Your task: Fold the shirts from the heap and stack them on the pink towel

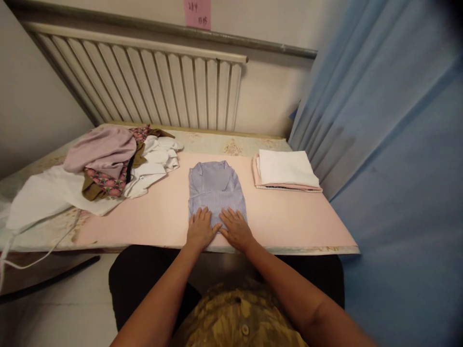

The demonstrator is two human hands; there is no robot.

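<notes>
A blue striped shirt (pixel 213 185), folded into a compact oblong, lies on the pink cloth (pixel 289 221) that covers the table. Its collar end points away from me. My left hand (pixel 201 228) rests flat on the near left part of the shirt, fingers stretched forward. Beside it my right hand (pixel 236 229) lies flat on the near right part, fingers spread. The two thumbs almost meet, and both palms hide the shirt's near edge.
To the left is a loose heap of clothes (pixel 104 149), pink, floral and white. A folded stack of cloth (pixel 287 167) with white on top sits at the right. Behind the table is a radiator (pixel 173 77); a blue curtain (pixel 390 144) hangs at the right. A white cord (pixel 47 258) dangles front left.
</notes>
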